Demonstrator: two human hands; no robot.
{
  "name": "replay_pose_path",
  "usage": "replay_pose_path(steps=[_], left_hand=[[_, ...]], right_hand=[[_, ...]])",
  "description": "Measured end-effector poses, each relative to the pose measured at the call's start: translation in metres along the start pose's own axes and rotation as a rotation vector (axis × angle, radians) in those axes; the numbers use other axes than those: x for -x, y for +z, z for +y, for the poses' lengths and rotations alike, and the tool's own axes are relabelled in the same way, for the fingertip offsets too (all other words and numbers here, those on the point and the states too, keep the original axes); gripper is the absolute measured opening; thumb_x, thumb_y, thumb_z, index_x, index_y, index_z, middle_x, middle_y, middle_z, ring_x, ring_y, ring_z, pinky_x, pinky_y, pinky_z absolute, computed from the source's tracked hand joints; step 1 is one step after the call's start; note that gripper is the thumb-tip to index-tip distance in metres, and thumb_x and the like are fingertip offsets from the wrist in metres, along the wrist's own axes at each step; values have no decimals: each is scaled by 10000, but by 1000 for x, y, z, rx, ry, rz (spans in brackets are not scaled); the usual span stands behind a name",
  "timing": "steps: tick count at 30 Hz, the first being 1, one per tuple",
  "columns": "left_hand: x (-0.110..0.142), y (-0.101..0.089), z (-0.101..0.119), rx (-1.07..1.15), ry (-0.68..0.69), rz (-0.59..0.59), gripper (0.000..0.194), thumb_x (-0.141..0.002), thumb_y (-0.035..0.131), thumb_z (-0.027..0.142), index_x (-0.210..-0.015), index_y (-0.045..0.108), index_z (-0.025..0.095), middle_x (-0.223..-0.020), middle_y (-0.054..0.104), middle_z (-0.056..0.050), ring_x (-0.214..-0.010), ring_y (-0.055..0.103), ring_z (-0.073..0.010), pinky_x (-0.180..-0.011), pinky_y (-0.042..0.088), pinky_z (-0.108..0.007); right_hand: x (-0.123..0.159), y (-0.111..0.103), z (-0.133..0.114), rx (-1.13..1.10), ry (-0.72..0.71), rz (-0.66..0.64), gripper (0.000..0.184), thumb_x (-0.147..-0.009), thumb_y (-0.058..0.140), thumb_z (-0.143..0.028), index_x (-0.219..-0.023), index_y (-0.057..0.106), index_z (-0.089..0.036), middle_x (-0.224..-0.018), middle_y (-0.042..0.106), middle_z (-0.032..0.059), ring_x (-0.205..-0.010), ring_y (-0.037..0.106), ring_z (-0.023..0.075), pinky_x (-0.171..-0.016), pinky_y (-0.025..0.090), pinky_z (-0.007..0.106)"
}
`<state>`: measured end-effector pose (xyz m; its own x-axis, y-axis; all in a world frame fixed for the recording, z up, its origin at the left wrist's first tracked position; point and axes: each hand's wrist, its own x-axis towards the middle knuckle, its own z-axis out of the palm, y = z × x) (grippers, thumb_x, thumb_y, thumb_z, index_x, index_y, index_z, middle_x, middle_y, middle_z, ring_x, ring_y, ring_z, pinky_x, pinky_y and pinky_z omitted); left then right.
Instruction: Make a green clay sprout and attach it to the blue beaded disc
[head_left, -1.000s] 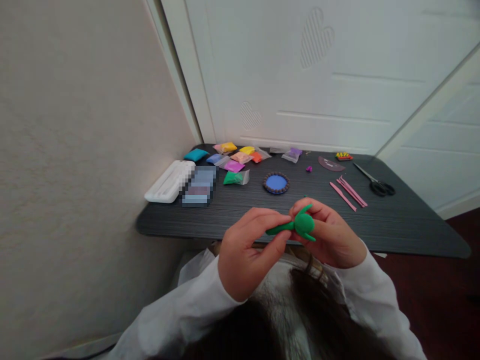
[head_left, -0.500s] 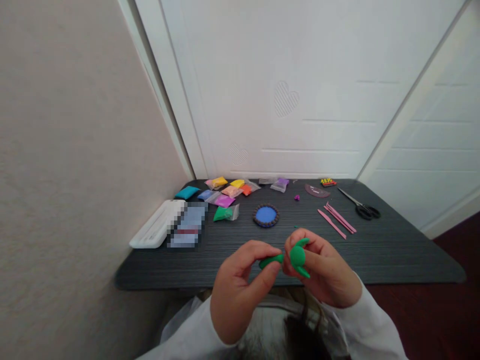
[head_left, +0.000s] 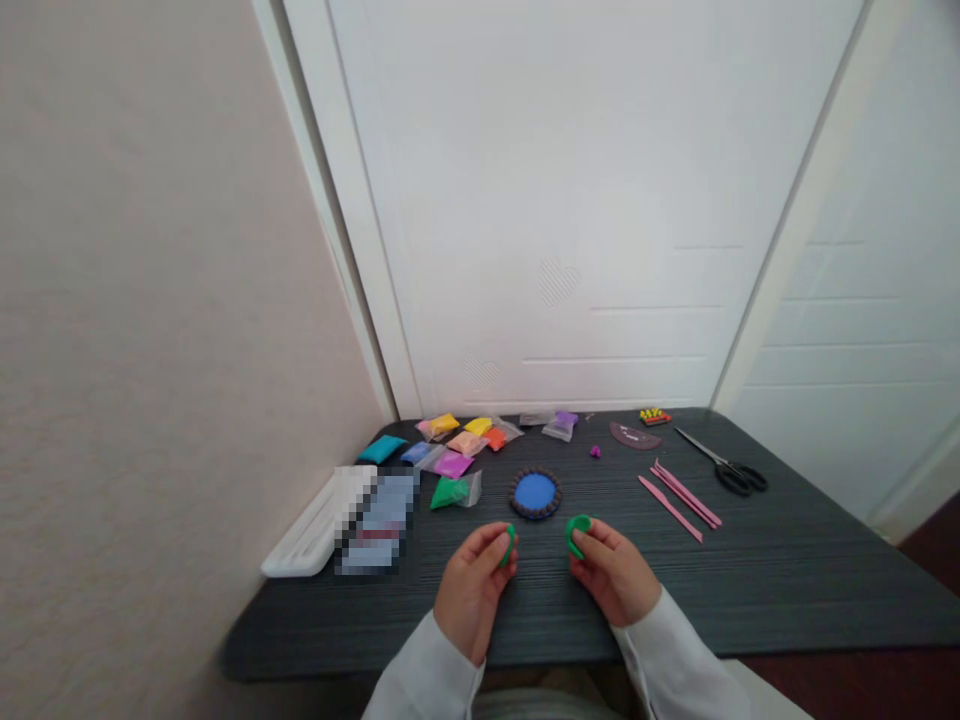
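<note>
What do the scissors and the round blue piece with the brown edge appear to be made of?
Scissors: blades look like plain metal, grey with a slight sheen; handles probably plastic, smooth and black.
Round piece: perhaps modelling clay, matt blue, its edge a ring of small dark brown lumps.

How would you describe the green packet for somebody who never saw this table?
On the dark table, find the blue disc with a brown beaded rim. Left of it lies the green packet with a clear plastic end. Unlike the other packets, it is bright green and nearest the front.
</note>
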<state>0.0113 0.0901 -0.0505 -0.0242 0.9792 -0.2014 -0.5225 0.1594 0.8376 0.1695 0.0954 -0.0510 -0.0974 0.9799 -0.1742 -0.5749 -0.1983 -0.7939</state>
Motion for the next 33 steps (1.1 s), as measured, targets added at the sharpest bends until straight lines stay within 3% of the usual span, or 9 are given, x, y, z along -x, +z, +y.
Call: replay_pose_path(steps=[3,11,20,29,33], left_hand=[[-5,-6,-1,115,-26,-14,180,-637,658,164,-803,599,129,-760,611,-41,-633,561,-80,-608,461,-198],[-1,-7,1,121,-44,-44,177,-651,637,119,-824,600,120,-737,612,-36,-612,561,-69,-585,464,-180],[-3,-6,1,148,-63,-24,173,-669,620,142,-840,604,128,-743,615,-39,-652,569,-83,-597,460,-189],[1,-3,3,137,-97,-138,236,-694,604,183,-928,587,150,-714,609,-37,-537,498,-47,-493,398,-158],[2,-3,1,115,-106,-144,193,-662,628,141,-855,613,136,-734,628,-53,-538,499,-40,-473,379,-139]], right_hand=[[-9,-8,11,129,-97,-36,217,-623,676,-323,-722,553,-174,-577,526,-45,-492,449,53,-495,337,201],[-10,-13,18,297,-202,-62,216,-622,670,-328,-720,595,-149,-580,542,-27,-504,433,62,-480,311,206],[-5,-17,16,374,-194,-41,221,-637,647,-344,-751,600,-161,-612,560,-17,-534,442,75,-519,341,218],[-1,-12,13,324,-200,-50,176,-660,634,-315,-741,588,-166,-614,556,-14,-539,452,81,-511,339,222],[0,-11,12,321,-193,-53,177,-648,646,-297,-757,598,-165,-615,560,-16,-532,450,76,-498,332,217]])
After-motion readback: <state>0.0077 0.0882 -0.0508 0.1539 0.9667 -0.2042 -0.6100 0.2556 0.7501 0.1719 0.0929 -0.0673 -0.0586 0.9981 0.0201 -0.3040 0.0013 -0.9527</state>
